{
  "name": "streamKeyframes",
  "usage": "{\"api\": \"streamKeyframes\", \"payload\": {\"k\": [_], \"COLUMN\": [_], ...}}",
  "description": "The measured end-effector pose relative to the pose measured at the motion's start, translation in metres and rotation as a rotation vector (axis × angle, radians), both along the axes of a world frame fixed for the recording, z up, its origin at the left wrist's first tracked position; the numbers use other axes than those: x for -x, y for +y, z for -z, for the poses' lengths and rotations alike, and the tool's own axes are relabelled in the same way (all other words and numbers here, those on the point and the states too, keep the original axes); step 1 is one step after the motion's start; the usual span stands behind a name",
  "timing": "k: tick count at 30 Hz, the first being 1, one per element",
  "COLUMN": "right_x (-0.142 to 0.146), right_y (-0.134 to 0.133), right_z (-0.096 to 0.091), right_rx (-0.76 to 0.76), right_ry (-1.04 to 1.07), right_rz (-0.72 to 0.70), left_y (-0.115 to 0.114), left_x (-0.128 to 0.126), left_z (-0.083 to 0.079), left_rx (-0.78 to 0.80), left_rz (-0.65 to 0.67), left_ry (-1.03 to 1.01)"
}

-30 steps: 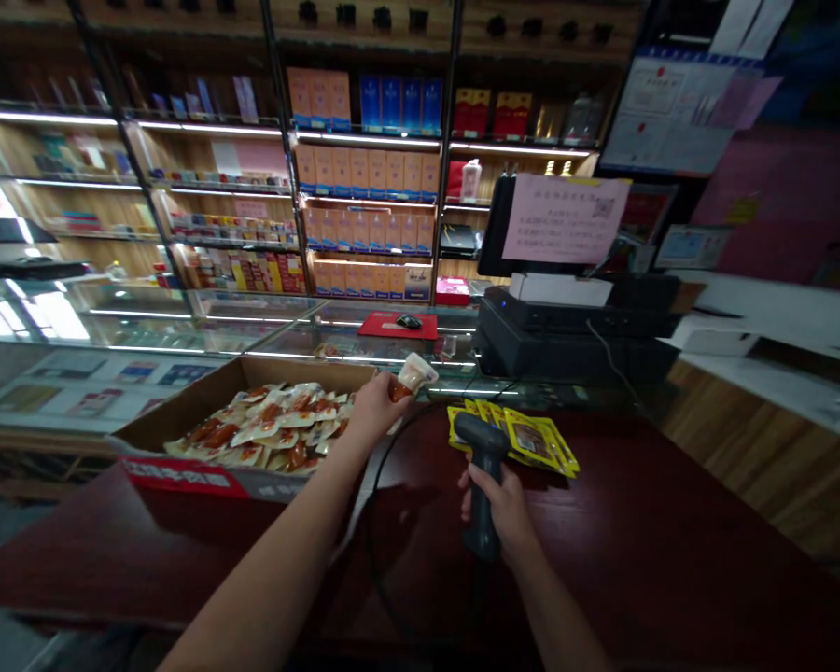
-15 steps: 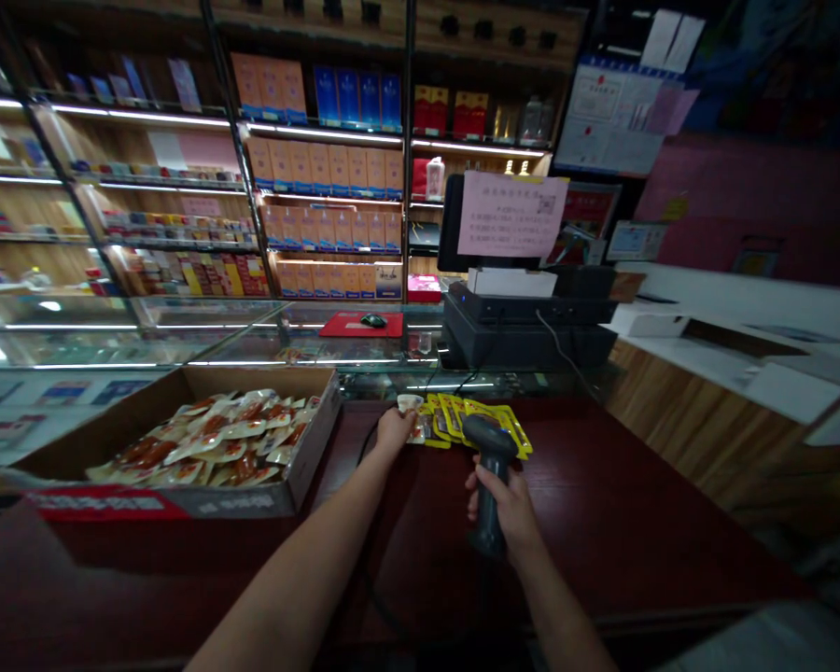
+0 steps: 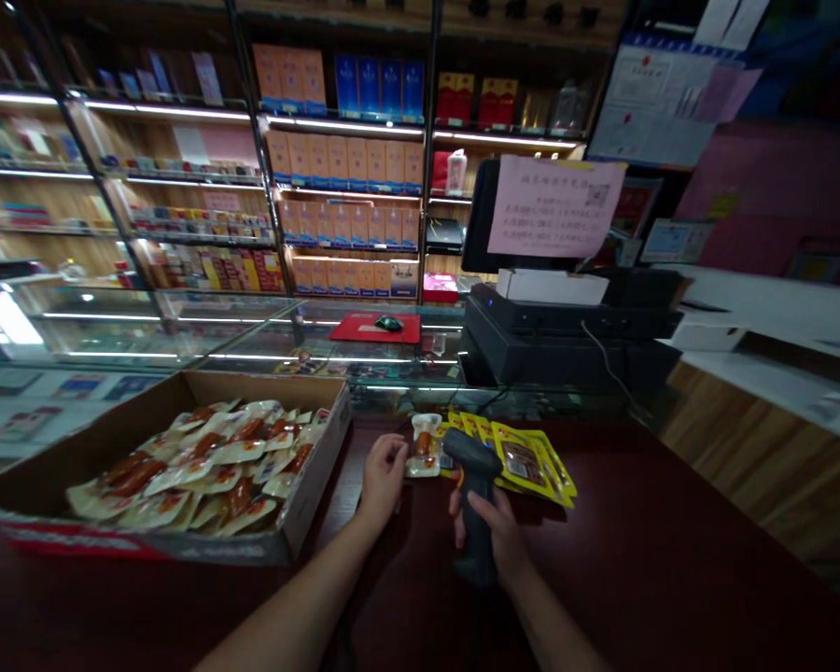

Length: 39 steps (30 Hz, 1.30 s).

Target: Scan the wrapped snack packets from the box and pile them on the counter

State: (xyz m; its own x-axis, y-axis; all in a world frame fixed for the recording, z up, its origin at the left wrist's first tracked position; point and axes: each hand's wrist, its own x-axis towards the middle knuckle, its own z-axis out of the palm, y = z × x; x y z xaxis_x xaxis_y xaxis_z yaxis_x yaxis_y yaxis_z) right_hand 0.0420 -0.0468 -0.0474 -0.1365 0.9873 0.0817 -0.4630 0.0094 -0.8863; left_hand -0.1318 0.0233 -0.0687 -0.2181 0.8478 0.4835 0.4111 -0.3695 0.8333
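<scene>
My right hand (image 3: 494, 523) is wrapped round the handle of a dark grey barcode scanner (image 3: 477, 495), its head tilted up towards the left. Just left of the scanner lies a clear-and-white vacuum-packed snack (image 3: 426, 446) with a brown piece inside. Beside that packet is my left hand (image 3: 384, 474), fingers loosely curled, thumb slightly apart, with nothing visible in it. Several yellow snack packets (image 3: 525, 459) lie overlapped in a row behind and right of the scanner, which partly covers them.
An open cardboard box (image 3: 315, 471) full of similar wrapped snacks (image 3: 217, 457) stands at left on the dark red counter (image 3: 623, 560). Behind are a glass case with a mouse (image 3: 389, 323) on a red mat (image 3: 343, 327), a monitor (image 3: 482, 219) and stocked shelves (image 3: 350, 191).
My left hand has let go of the white snack packet and drawn back to its left. The scanner has tilted and shifted slightly left. The view has moved, showing the yellow packets larger.
</scene>
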Motion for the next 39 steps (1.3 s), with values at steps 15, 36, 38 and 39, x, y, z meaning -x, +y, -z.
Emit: {"api": "streamKeyframes", "payload": {"k": [15, 36, 38, 39], "right_x": [0.001, 0.020, 0.024, 0.025], "right_y": [-0.001, -0.062, -0.074, -0.079], "right_z": [0.012, 0.002, 0.004, 0.004], "right_rx": [0.147, -0.011, -0.013, -0.017], "right_ry": [-0.023, 0.020, 0.040, 0.049], "right_rz": [-0.025, -0.027, 0.000, 0.018], "left_y": [0.005, -0.028, -0.029, -0.031], "left_x": [0.000, 0.200, 0.203, 0.200], "left_z": [0.007, -0.106, -0.096, -0.092], "left_rx": [0.096, 0.519, 0.600, 0.598], "left_rz": [0.002, -0.551, -0.531, -0.542], "left_ry": [-0.028, 0.699, 0.803, 0.830]}}
